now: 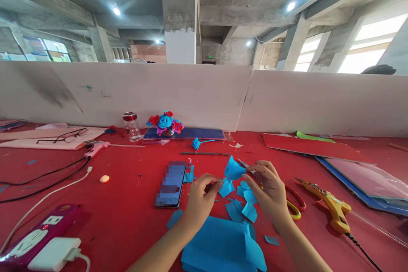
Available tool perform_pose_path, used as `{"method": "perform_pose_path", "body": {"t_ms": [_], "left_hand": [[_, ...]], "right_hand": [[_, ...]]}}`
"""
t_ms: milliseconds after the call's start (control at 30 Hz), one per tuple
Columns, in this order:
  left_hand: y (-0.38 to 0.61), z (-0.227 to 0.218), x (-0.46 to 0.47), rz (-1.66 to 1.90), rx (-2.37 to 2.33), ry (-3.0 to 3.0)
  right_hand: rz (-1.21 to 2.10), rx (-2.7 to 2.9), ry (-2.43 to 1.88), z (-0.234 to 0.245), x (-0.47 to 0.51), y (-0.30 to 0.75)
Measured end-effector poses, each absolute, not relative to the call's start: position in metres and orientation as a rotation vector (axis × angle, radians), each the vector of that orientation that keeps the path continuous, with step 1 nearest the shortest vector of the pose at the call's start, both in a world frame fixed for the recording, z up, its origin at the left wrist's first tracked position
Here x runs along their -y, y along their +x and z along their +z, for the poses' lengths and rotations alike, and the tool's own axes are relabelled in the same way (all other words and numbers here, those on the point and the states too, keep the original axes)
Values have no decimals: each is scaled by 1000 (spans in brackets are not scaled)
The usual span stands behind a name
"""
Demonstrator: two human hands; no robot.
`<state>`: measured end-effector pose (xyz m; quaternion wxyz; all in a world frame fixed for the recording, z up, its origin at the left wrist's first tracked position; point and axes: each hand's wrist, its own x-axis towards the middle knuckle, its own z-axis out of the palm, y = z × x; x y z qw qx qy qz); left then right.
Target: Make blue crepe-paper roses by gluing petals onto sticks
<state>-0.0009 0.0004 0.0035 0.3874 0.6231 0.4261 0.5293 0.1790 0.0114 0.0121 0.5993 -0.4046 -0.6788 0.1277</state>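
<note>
Jar (131, 129) at the back of my head view has clear walls and a red lid, can't tell if anything's in it. Just right of that, a small pot (169, 133) holds red, blue and purple flowers (165, 123), overlapping too much for me to count. Counts I can do: one blue flower (196, 143) lying on its own, one phone (171, 185), one pair of scissors (297, 213) partly hidden by my hand, one yellow glue gun (331, 205).

My right hand (269, 185) has its grip pinched on one blue petal (234, 169), which sits between my two hands, over some loose petals (234, 210). Left hand (203, 193) has thumb and finger together right by the petal's lower edge; can't tell whether that grip's got anything. Petals look thin, matte and cupped. Flat stack of blue sheets (216, 242) nearest me, on a red worktop (127, 208).
</note>
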Motion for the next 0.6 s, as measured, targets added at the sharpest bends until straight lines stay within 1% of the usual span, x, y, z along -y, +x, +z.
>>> {"method": "perform_pose_path", "body": {"t_ms": [100,200,433,600], "left_hand": [[-2,5,0,1337,-940,1459],[-4,7,0,1332,-816,1399],[-4,3,1,1302,-668,1413],[-3,3,4,1330,-600,1454]], "right_hand": [[262,1522,-844,14,-9,178],[302,1604,-775,16,-4,174],[381,1756,-619,19,8,164],[329,1718,-571,23,12,164]]}}
